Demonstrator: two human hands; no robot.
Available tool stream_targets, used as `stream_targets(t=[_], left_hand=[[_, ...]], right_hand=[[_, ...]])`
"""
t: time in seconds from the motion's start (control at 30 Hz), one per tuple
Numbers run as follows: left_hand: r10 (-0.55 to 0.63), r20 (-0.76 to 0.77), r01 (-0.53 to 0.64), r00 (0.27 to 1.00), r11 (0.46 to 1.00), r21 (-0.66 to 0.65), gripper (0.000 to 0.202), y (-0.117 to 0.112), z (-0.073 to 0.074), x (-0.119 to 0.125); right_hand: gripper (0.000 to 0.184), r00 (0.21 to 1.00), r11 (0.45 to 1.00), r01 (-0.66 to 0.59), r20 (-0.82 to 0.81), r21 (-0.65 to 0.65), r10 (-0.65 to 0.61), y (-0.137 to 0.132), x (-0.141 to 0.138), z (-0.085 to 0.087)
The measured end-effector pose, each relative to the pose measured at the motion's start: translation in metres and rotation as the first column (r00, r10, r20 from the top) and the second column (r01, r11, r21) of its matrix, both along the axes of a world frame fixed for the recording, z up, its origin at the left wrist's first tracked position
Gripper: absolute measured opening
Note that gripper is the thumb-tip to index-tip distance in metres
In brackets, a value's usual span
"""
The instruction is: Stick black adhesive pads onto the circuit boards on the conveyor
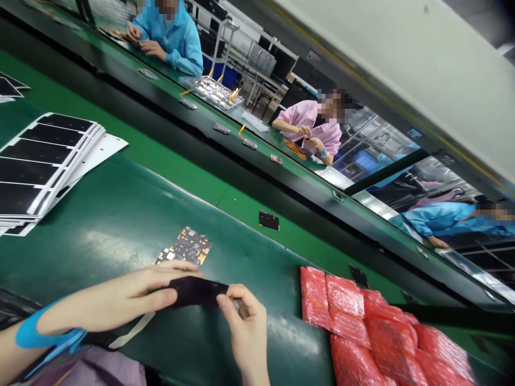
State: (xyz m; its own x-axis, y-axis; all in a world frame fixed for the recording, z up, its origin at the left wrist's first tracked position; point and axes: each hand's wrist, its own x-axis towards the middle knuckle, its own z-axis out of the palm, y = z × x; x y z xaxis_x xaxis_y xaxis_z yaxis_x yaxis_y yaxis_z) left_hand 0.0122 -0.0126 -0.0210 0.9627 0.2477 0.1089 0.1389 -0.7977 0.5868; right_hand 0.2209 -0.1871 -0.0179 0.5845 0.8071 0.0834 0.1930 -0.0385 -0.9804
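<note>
Black and thin, a flexible piece [197, 292] is held low in the frame, left of centre, pinched at one end by the left hand [120, 300] and at the other between thumb and fingertip of the right hand [245, 335]. A light grip at the edges is judged best, with the piece kept flat and uncreased. A circuit board [185, 247] lies on the green mat [100, 225] just above the hands, with nothing between. A white strip [132, 329] hangs below the left hand. Red wrapped packets [362, 321] crowd the lower right, and fanned black-and-white sheets [44, 166] fill the left. A co-worker in pink [309, 128] is seated well apart, upper right of centre
</note>
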Motion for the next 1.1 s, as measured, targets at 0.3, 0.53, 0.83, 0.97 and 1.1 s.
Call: stream_targets(t=[0.3,0.53,0.83,0.97,1.1], left_hand=[[-0.143,0.001,0.129,0.990,0.898,0.421,0.067,0.080,-0.055,0.033],[-0.113,0.152,0.013,0.982,0.842,0.539,0.073,-0.007,-0.071,0.101],[-0.110,0.177,0.035,0.978,0.924,0.381,0.084,0.010,-0.051,0.099],[0.008,0.136,-0.060,0.991,0.923,0.380,0.069,0.036,-0.039,0.073],[0.104,0.108,-0.130,0.989,0.954,0.270,0.056,0.049,-0.042,0.055]], right_hand=[[0.012,0.725,0.942,0.218,0.604,0.254,-0.330,-0.014,0.071,-0.002],[0.036,0.812,0.879,0.473,0.359,0.059,-0.461,-0.019,0.095,-0.017],[0.040,0.878,0.864,0.473,0.013,-0.174,-0.478,0.000,0.090,-0.027],[0.034,0.892,0.867,0.415,-0.065,-0.277,-0.448,0.007,0.081,-0.034],[0.031,0.923,0.867,0.340,-0.050,-0.364,-0.382,0.009,0.072,-0.037]])
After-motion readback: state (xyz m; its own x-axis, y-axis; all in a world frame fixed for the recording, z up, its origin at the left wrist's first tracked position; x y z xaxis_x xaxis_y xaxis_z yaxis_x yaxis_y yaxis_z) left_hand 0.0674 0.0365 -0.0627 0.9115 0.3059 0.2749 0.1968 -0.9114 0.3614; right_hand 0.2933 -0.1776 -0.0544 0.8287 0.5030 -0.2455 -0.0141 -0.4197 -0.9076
